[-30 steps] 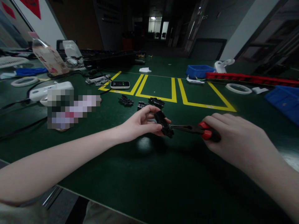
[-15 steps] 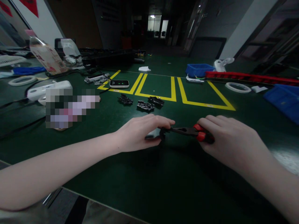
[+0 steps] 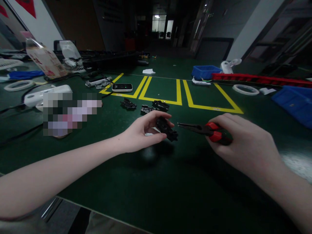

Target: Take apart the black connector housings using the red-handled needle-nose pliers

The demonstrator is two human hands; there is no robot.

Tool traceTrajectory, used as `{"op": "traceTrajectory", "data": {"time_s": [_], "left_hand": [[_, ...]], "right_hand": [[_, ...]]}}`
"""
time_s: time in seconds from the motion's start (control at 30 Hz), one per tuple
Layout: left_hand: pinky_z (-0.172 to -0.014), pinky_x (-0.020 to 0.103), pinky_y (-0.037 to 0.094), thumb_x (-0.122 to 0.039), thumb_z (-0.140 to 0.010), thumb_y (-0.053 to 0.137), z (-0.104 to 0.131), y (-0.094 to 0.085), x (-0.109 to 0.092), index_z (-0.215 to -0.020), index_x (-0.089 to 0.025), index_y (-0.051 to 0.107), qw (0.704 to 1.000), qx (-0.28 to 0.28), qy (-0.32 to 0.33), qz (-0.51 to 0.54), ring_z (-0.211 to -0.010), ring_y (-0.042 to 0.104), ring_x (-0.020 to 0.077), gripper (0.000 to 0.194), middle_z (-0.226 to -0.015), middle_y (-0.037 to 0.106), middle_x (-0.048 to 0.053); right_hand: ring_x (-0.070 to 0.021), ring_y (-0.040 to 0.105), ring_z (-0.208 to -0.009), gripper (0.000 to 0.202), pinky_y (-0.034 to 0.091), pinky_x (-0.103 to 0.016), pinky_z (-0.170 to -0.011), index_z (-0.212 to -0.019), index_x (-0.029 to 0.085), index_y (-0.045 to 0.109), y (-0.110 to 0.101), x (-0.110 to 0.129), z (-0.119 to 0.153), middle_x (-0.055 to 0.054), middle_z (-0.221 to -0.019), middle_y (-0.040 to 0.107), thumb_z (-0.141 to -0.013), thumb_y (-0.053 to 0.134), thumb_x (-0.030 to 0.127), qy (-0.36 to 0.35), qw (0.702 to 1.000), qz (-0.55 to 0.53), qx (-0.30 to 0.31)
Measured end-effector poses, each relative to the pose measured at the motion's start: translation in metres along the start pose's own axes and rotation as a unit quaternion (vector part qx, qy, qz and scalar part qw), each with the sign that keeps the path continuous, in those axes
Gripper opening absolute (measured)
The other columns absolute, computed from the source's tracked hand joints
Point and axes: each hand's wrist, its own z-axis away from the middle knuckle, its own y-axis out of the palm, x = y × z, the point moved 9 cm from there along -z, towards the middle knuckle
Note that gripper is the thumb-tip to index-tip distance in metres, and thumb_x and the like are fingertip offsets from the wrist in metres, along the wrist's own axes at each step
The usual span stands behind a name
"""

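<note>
1. the camera sits on the person's head and looks forward and down.
2. it is close to both hands: the left hand (image 3: 136, 134) near the middle, the right hand (image 3: 241, 140) off to the right.
3. it looks along the green table (image 3: 156, 188), far back to a bright window (image 3: 159, 26) up top.

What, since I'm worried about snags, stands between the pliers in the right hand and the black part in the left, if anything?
Nothing separate is visible between the pliers and the black part; a gap shows. Closest is a fingertip of the left hand near the pliers' tips; one view cannot settle its depth.
</note>
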Motion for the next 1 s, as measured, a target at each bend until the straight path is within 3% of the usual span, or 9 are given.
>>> {"op": "traceTrajectory", "data": {"time_s": [0.1, 0.23, 0.37, 0.47, 0.57, 0.67, 0.77, 0.87, 1.0], "left_hand": [[-0.096, 0.039, 0.055, -0.02, -0.09, 0.061, -0.002, 0.0, 0.013, -0.137, -0.017, 0.046, 0.987, -0.009, -0.061, 0.145, -0.115, 0.065, 0.024, 0.05, -0.124, 0.067, 0.011], [-0.092, 0.045, 0.054, -0.027, -0.089, 0.054, -0.001, 0.008, 0.028, -0.148, -0.016, 0.033, 0.939, -0.009, -0.151, 0.308, -0.108, 0.067, 0.0267, 0.063, -0.114, 0.07, 0.012], [-0.08, 0.041, 0.056, -0.025, -0.09, 0.049, 0.002, 0.014, 0.037, -0.156, -0.018, 0.019, 0.905, -0.012, -0.211, 0.369, -0.095, 0.07, 0.0251, 0.073, -0.131, 0.064, 0.016], [-0.068, 0.034, 0.054, -0.018, -0.092, 0.043, 0.003, 0.012, 0.04, -0.158, -0.018, 0.018, 0.902, -0.033, -0.237, 0.359, -0.083, 0.071, 0.021, 0.07, -0.144, 0.055, 0.018], [-0.068, 0.03, 0.052, -0.014, -0.097, 0.039, 0.003, 0.009, 0.041, -0.156, -0.016, 0.026, 0.909, -0.045, -0.248, 0.331, -0.08, 0.07, 0.0172, 0.06, -0.137, 0.06, 0.018], [-0.07, 0.028, 0.051, -0.019, -0.103, 0.04, 0.002, 0.01, 0.041, -0.152, -0.013, 0.037, 0.916, -0.033, -0.251, 0.31, -0.079, 0.07, 0.016, 0.05, -0.126, 0.065, 0.019], [-0.07, 0.028, 0.051, -0.03, -0.104, 0.045, 0.002, 0.012, 0.039, -0.148, -0.015, 0.044, 0.922, -0.01, -0.242, 0.301, -0.08, 0.069, 0.0154, 0.047, -0.129, 0.064, 0.017], [-0.072, 0.028, 0.052, -0.039, -0.099, 0.055, 0.003, 0.011, 0.039, -0.146, -0.015, 0.046, 0.934, 0.015, -0.24, 0.264, -0.085, 0.067, 0.0154, 0.054, -0.13, 0.063, 0.017], [-0.08, 0.029, 0.054, -0.024, -0.08, 0.08, 0.004, 0.011, 0.033, -0.149, -0.023, 0.042, 0.971, 0.06, -0.212, 0.098, -0.104, 0.065, 0.0183, 0.079, -0.137, 0.059, 0.012]], "right_hand": [[-0.0283, 0.062, -0.076, 0.01, 0.05, -0.041, -0.058, -0.09, 0.026, 0.052, 0.005, -0.008, 0.0, -0.007, -0.087, 0.063, -0.081, 0.056, 0.029, 0.031, 0.998, -0.052, 0.015], [-0.0277, 0.063, -0.077, 0.009, 0.052, -0.043, -0.061, -0.09, 0.026, 0.054, 0.011, -0.012, 0.0, -0.006, -0.086, 0.063, -0.082, 0.057, 0.03, 0.042, 0.995, -0.083, 0.026], [-0.0286, 0.062, -0.077, 0.012, 0.052, -0.043, -0.06, -0.091, 0.026, 0.054, 0.014, -0.006, 0.0, -0.007, -0.088, 0.064, -0.08, 0.058, 0.027, 0.026, 0.996, -0.072, 0.035], [-0.0292, 0.062, -0.078, 0.014, 0.051, -0.044, -0.06, -0.093, 0.026, 0.052, 0.016, -0.001, 0.001, -0.008, -0.09, 0.063, -0.08, 0.058, 0.025, 0.009, 0.997, -0.063, 0.038], [-0.0291, 0.062, -0.079, 0.016, 0.052, -0.044, -0.061, -0.095, 0.026, 0.052, 0.017, 0.001, 0.002, -0.007, -0.092, 0.064, -0.08, 0.057, 0.025, 0.0, 0.997, -0.064, 0.037], [-0.0287, 0.062, -0.079, 0.017, 0.052, -0.043, -0.06, -0.095, 0.027, 0.052, 0.017, 0.001, 0.002, -0.007, -0.091, 0.064, -0.079, 0.057, 0.024, -0.003, 0.997, -0.064, 0.035], [-0.0291, 0.062, -0.079, 0.016, 0.052, -0.044, -0.06, -0.095, 0.026, 0.051, 0.016, 0.002, 0.003, -0.008, -0.091, 0.063, -0.079, 0.057, 0.024, -0.006, 0.998, -0.061, 0.033], [-0.0299, 0.062, -0.079, 0.017, 0.052, -0.045, -0.061, -0.096, 0.026, 0.051, 0.016, 0.003, 0.003, -0.008, -0.092, 0.063, -0.079, 0.056, 0.024, -0.01, 0.998, -0.059, 0.033], [-0.0298, 0.062, -0.079, 0.017, 0.051, -0.043, -0.06, -0.096, 0.026, 0.052, 0.018, 0.006, 0.003, -0.008, -0.092, 0.064, -0.079, 0.055, 0.026, -0.017, 0.998, -0.056, 0.034]]}}
